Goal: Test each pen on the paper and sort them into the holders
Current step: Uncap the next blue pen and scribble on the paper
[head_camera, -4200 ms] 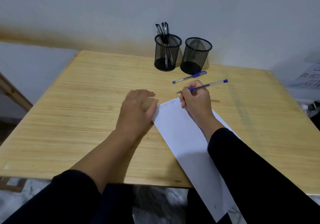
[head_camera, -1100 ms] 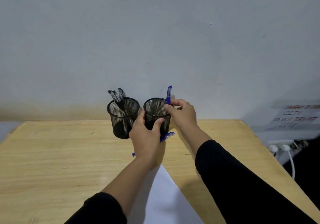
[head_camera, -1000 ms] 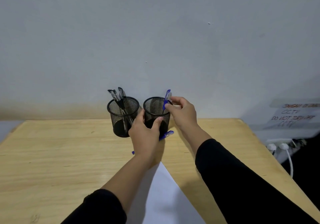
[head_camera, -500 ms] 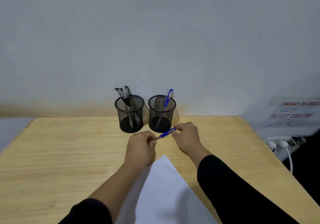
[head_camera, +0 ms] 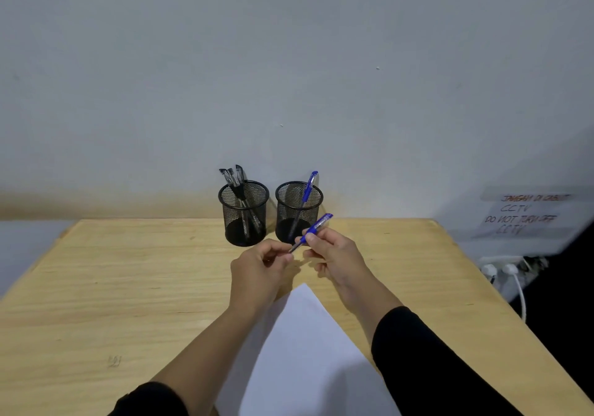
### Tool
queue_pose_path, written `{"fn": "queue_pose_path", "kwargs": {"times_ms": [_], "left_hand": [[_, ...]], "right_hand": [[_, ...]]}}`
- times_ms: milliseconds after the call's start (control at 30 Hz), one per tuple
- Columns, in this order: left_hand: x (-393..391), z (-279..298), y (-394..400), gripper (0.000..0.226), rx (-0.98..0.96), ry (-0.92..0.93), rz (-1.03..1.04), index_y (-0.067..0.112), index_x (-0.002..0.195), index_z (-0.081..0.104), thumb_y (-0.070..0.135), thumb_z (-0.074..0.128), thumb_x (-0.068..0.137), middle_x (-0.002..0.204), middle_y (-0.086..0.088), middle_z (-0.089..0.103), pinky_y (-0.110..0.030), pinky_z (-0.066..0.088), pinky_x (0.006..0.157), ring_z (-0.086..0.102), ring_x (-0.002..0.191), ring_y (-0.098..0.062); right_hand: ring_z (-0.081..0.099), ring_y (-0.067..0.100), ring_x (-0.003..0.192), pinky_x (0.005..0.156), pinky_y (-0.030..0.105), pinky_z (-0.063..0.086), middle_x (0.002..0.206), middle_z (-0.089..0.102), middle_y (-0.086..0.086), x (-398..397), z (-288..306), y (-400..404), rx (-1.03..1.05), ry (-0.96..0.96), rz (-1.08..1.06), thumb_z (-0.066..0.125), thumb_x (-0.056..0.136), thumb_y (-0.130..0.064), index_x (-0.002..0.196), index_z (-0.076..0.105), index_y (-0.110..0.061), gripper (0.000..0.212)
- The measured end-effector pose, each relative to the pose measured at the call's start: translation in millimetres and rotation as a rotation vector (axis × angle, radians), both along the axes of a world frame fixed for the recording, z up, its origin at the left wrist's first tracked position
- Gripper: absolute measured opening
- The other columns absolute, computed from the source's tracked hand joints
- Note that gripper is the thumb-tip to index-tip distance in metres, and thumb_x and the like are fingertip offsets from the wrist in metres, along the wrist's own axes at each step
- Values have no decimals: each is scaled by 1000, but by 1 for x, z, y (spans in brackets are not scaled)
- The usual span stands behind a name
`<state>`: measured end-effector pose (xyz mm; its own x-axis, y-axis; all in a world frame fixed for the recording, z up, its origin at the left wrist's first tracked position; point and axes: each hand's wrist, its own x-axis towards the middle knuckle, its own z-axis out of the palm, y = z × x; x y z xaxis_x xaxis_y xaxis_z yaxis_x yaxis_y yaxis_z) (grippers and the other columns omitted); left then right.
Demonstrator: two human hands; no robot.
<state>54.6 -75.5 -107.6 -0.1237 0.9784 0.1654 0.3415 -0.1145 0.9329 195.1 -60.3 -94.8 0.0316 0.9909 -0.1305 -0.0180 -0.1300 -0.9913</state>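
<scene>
Head view
Right hand (head_camera: 334, 256): pinches a blue pen (head_camera: 311, 232) above the table (head_camera: 96, 287) – tip toward the left hand.
Left hand (head_camera: 260, 267): fingers curled at the pen's tip; grip unclear.
Holders: left holder (head_camera: 243, 213) – black pens; right holder (head_camera: 299, 211) – one blue pen.
Paper (head_camera: 305, 351): nearest the person.

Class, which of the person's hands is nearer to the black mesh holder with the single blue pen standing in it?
Right. The right hand sits just in front of that black mesh holder, gripping another blue pen. The left hand is lower-left, pinching that pen's tip.
</scene>
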Motion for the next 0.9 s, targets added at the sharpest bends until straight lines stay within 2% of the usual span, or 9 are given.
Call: {"fn": "queue_pose_path", "kwargs": {"times_ms": [67, 167, 267, 333, 433, 500, 567, 700, 900], "left_hand": [[-2, 8, -7, 11, 4, -36, -16, 25, 84, 71, 16, 71, 78, 79, 10, 70, -2, 43, 62, 62, 70, 6], [-11, 23, -13, 19, 48, -92, 16, 22, 100, 68, 26, 67, 82, 90, 9, 70, -2, 43, 66, 62, 83, 1], [-19, 39, -15, 27, 68, -189, -13, 30, 112, 63, 30, 61, 86, 102, 12, 69, -8, 44, 82, 63, 94, -1], [-22, 48, -19, 26, 75, -210, -50, 33, 111, 64, 27, 61, 86, 100, 11, 72, -21, 47, 88, 66, 96, -5], [-32, 55, -29, 18, 107, -240, -9, 33, 92, 67, 18, 60, 86, 83, 11, 71, -8, 46, 73, 65, 76, 2], [-42, 57, -36, 17, 94, -289, 8, 32, 87, 66, 18, 58, 88, 81, 10, 69, -13, 45, 68, 63, 70, 4], [-48, 56, -44, 14, 47, -331, -51, 27, 97, 65, 19, 58, 89, 87, 7, 69, -18, 46, 73, 64, 73, 5], [-50, 57, -57, 19, -31, -319, -150, 27, 104, 64, 20, 61, 87, 94, -4, 71, -30, 49, 85, 64, 88, -14], [-57, 62, -66, 9, -73, -504, -78, 20, 84, 63, 13, 59, 88, 70, 3, 68, -21, 46, 72, 63, 76, -10]], "right_hand": [[56, 8, 72, 61, 24, 38, 89, 74, -7, -6, 9, -8, 46, 2, -2, 55, 92, -21, 81, 64, -23, 15], [55, 9, 73, 57, 22, 37, 81, 71, -8, -10, 26, -20, 104, -70, 12, 50, 95, -21, 85, 64, -26, 18], [52, 10, 67, 57, 20, 37, 71, 62, -7, -17, 39, -35, 156, -197, 129, 49, 95, -24, 85, 66, -27, 20], [51, 8, 64, 56, 16, 39, 68, 61, -8, -23, 45, -44, 188, -277, 193, 50, 94, -25, 82, 66, -26, 20], [51, 8, 63, 55, 14, 40, 67, 64, -9, -25, 54, -55, 189, -301, 226, 55, 92, -26, 83, 68, -25, 15], [48, 12, 63, 56, 17, 39, 66, 64, -6, -24, 58, -62, 181, -307, 254, 59, 90, -25, 83, 69, -22, 13], [46, 11, 60, 53, 13, 39, 66, 64, -2, -23, 62, -69, 183, -317, 280, 60, 90, -22, 81, 68, -21, 12], [46, 11, 61, 54, 12, 40, 66, 64, -2, -28, 65, -79, 201, -325, 307, 60, 90, -21, 83, 69, -19, 11], [55, 6, 60, 56, 17, 39, 73, 70, -5, -26, 73, -86, 136, -350, 329, 62, 88, -30, 94, 70, -20, 13]]}}
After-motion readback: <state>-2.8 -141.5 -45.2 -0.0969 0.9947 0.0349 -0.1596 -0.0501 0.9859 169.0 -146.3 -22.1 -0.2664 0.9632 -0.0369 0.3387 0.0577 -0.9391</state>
